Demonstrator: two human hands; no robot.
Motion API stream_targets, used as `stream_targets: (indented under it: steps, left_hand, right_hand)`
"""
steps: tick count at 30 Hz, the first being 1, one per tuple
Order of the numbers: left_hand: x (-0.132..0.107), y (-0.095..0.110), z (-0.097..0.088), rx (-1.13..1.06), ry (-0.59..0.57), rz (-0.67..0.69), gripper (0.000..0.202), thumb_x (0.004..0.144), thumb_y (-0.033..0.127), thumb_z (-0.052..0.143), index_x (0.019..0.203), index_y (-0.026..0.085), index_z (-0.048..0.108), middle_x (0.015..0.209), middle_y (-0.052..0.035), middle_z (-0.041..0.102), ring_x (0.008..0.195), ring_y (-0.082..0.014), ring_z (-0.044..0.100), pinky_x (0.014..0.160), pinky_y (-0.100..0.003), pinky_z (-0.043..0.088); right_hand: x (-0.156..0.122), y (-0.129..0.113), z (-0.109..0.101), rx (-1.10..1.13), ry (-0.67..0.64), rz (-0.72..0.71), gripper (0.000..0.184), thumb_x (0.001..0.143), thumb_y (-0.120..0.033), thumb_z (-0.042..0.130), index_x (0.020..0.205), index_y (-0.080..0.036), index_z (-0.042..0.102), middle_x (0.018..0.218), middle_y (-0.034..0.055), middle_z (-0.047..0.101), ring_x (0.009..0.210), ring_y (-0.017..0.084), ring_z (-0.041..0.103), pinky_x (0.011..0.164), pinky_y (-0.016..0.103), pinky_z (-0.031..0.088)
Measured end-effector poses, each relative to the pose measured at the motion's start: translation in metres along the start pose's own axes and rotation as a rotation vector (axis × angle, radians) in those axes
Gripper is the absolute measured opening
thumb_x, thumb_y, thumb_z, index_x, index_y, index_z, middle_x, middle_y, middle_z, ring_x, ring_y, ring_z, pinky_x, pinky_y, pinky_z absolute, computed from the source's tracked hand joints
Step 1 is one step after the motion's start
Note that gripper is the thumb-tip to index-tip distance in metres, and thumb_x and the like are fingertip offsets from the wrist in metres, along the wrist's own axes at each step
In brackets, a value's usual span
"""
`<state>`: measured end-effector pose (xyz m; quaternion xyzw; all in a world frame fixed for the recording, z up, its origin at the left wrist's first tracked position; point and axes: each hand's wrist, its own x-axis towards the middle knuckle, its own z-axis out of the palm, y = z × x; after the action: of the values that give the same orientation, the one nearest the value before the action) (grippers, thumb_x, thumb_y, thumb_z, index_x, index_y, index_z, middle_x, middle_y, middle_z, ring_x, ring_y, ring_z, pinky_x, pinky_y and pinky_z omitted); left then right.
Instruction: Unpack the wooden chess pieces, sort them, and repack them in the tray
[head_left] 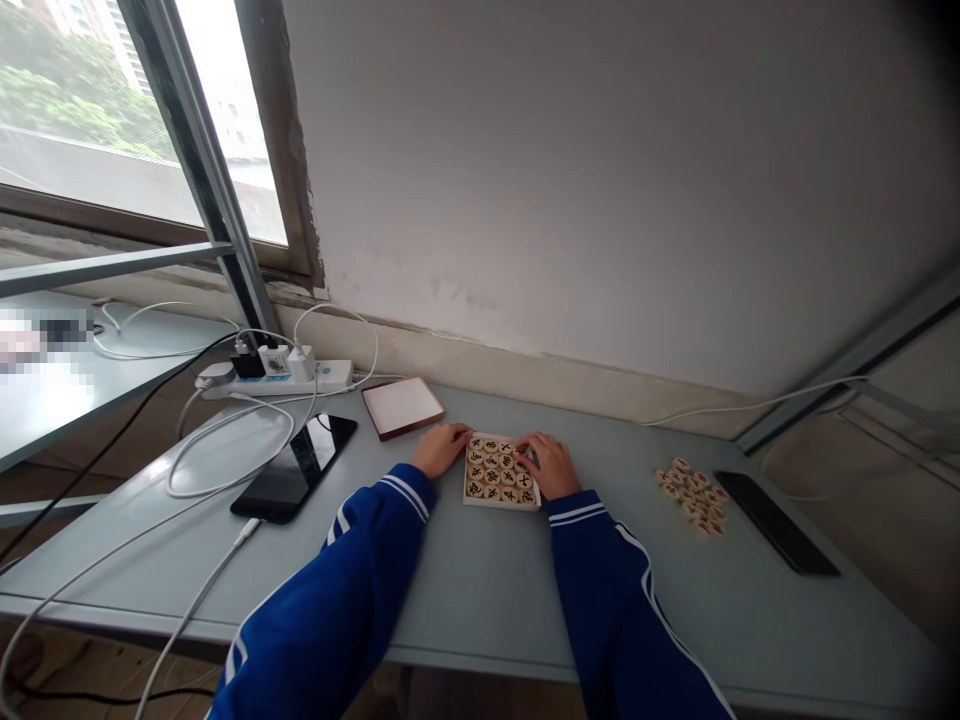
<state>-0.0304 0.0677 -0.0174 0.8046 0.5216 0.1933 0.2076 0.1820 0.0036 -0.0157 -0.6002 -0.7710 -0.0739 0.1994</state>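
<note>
Xiangqi tray (501, 472) lies on the bench (472, 570) by a window (97, 110), left hand (441, 449) and right hand (549, 465) curved against its sides, grip unclear.

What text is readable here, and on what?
Nothing can be quoted. The black characters on the xiangqi pieces in the tray and the marks on the loose pieces are too small to read, as are any marks on the power strip and chargers.
</note>
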Motion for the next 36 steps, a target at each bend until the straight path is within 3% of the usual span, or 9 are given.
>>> stream_targets:
  steps: [6,11,19,25,28,32,36]
  left_hand:
    - [0.001,-0.001,0.002,0.018,0.020,0.014,0.039,0.085,0.046,0.033,0.101,0.026,0.062,0.091,-0.0038,0.065,0.084,-0.0188,0.058,0.069,-0.024,0.040]
    - [0.002,-0.002,0.003,0.030,0.023,0.018,0.037,0.086,0.045,0.033,0.100,0.026,0.062,0.090,-0.0032,0.065,0.084,-0.0183,0.058,0.069,-0.024,0.040]
    - [0.001,0.001,0.001,0.015,0.016,0.000,0.039,0.085,0.046,0.033,0.099,0.025,0.062,0.092,-0.0043,0.064,0.085,-0.0195,0.057,0.069,-0.024,0.039]
    - [0.001,0.002,0.000,0.008,0.008,-0.003,0.039,0.085,0.046,0.033,0.099,0.025,0.062,0.091,-0.0043,0.064,0.085,-0.0193,0.057,0.071,-0.025,0.040]
    - [0.001,0.001,0.001,0.010,0.007,-0.004,0.038,0.085,0.046,0.033,0.099,0.025,0.062,0.091,-0.0040,0.064,0.085,-0.0192,0.057,0.070,-0.025,0.039]
    - [0.002,0.000,0.002,0.024,0.018,0.002,0.038,0.085,0.046,0.032,0.098,0.026,0.061,0.091,-0.0040,0.064,0.086,-0.0202,0.057,0.069,-0.025,0.039]
    - [0.003,0.000,0.003,0.041,0.012,-0.012,0.038,0.085,0.046,0.032,0.099,0.026,0.061,0.093,-0.0043,0.064,0.087,-0.0200,0.057,0.071,-0.026,0.039]
  right_hand:
    - [-0.002,-0.002,-0.004,-0.148,0.011,0.035,0.019,0.082,-0.028,0.049,0.098,-0.029,0.059,0.102,0.0047,0.054,0.090,0.021,0.044,0.073,0.034,0.027]
    - [-0.001,-0.003,-0.004,-0.175,0.020,0.047,0.017,0.081,-0.031,0.050,0.093,-0.023,0.059,0.103,0.0067,0.053,0.091,0.021,0.043,0.074,0.035,0.028]
    - [0.000,0.004,0.004,-0.076,0.036,0.102,0.018,0.080,-0.035,0.050,0.091,-0.021,0.054,0.099,0.0063,0.054,0.093,0.021,0.044,0.072,0.032,0.031]
    - [0.000,0.002,0.006,0.076,0.031,0.087,0.011,0.081,-0.029,0.047,0.087,-0.021,0.053,0.085,0.0025,0.060,0.082,0.017,0.051,0.074,0.031,0.029]
    - [0.001,0.008,0.002,0.176,0.084,0.178,0.013,0.081,-0.030,0.046,0.087,-0.022,0.053,0.084,-0.0002,0.062,0.072,0.014,0.052,0.074,0.030,0.030]
    - [-0.002,0.033,-0.002,0.275,0.129,0.414,0.021,0.081,-0.035,0.042,0.093,-0.023,0.054,0.087,-0.0005,0.063,0.065,0.012,0.052,0.070,0.029,0.034]
    - [-0.012,0.055,0.001,0.082,0.042,0.597,0.022,0.079,-0.036,0.046,0.090,-0.025,0.061,0.092,0.0046,0.059,0.085,0.020,0.051,0.072,0.035,0.037]
